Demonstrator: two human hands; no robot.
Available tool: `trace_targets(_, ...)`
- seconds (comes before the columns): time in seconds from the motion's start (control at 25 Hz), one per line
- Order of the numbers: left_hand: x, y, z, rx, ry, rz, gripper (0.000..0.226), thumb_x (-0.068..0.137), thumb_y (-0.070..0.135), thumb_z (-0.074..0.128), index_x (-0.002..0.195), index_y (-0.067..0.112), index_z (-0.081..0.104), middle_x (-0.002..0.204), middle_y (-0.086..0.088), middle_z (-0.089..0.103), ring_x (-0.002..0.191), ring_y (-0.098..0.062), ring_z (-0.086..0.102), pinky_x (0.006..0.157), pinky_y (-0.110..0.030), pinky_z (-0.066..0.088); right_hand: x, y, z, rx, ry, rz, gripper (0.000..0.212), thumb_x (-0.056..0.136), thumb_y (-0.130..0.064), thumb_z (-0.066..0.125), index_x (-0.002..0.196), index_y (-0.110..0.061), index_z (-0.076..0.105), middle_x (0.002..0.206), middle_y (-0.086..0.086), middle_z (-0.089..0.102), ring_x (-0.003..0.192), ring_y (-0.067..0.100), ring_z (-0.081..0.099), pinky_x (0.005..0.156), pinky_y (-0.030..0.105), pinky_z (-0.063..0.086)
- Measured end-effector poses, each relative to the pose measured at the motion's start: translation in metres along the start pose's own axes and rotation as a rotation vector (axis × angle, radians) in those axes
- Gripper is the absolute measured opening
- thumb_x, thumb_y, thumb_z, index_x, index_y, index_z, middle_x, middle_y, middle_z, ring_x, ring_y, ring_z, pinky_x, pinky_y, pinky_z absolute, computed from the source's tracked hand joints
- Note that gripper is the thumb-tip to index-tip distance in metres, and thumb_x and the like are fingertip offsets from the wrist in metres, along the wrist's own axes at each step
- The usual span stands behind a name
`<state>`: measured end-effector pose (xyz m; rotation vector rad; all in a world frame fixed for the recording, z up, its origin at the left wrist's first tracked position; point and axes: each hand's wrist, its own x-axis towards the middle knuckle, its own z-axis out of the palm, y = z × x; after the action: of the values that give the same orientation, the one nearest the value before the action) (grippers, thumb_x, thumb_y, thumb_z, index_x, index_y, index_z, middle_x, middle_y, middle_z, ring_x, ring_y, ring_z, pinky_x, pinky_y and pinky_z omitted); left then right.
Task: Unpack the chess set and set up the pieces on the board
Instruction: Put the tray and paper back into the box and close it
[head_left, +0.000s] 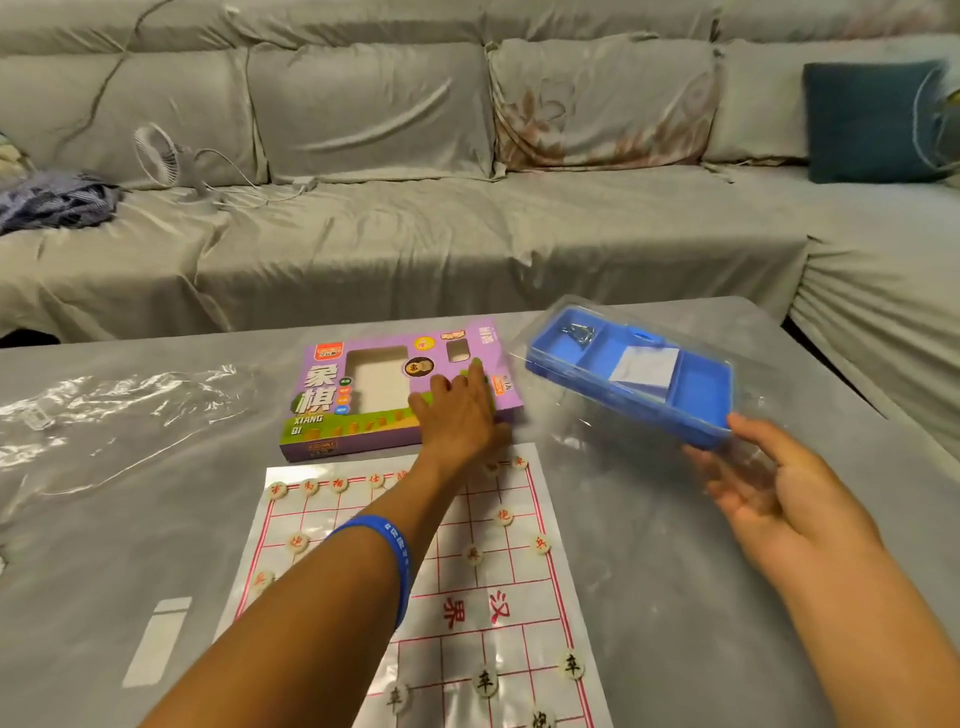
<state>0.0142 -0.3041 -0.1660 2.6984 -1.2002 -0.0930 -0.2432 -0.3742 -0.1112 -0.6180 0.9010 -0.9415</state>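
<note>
A white paper xiangqi board (467, 587) with red lines lies on the table in front of me. Several round pale pieces with red characters (503, 516) stand on its far rows, and three with black characters (486, 682) stand near me. My left hand (460, 415) reaches over the board and rests with straight fingers on the purple chess box (363, 395). My right hand (769, 488) holds up a blue tray in a clear plastic shell (631, 371) by its near end, tilted above the table. A white folded paper lies in the tray.
Crumpled clear plastic wrap (104, 410) lies on the table's left side. The grey table (675, 597) stands before a long covered sofa (415, 234) that bears a small white fan (161, 153) and a dark teal cushion (867, 122).
</note>
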Motion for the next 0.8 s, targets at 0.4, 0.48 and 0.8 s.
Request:
trace_targets(0.4, 0.008, -0.042, -0.019, -0.373, 0.341, 0.080, 0.038, 0.090, 0.040, 0.038, 0.122, 0.024, 0.050, 0.103, -0.014, 0.060, 0.104, -0.032, 0.044, 0.083, -0.040, 0.031, -0.002, 0.002, 0.004, -0.017, -0.060, -0.020, 0.051, 0.073, -0.007, 0.072, 0.120, -0.014, 0.053, 0.102, 0.014, 0.067, 0.094, 0.030, 0.069, 0.056, 0.025, 0.055)
trace_targets(0.48, 0.006, -0.067, -0.042, -0.287, 0.423, 0.121, 0.043, 0.086, 0.035, 0.032, 0.121, 0.018, 0.051, 0.096, -0.018, 0.058, 0.093, -0.034, 0.046, 0.073, -0.036, 0.027, -0.003, 0.003, 0.006, -0.013, -0.076, -0.026, 0.048, 0.074, -0.007, 0.072, 0.116, -0.017, 0.051, 0.102, 0.013, 0.066, 0.087, 0.027, 0.071, 0.054, 0.024, 0.054)
trace_targets(0.8, -0.125, -0.207, -0.156, -0.386, 0.625, 0.238, 0.038, 0.093, 0.024, 0.038, 0.129, 0.017, 0.046, 0.120, -0.007, 0.051, 0.090, -0.025, 0.054, 0.071, -0.043, 0.051, -0.065, 0.027, 0.040, -0.095, -0.244, -0.004, 0.051, 0.076, -0.008, 0.068, 0.120, -0.027, 0.050, 0.099, 0.010, 0.072, 0.087, 0.026, 0.071, 0.054, 0.024, 0.054)
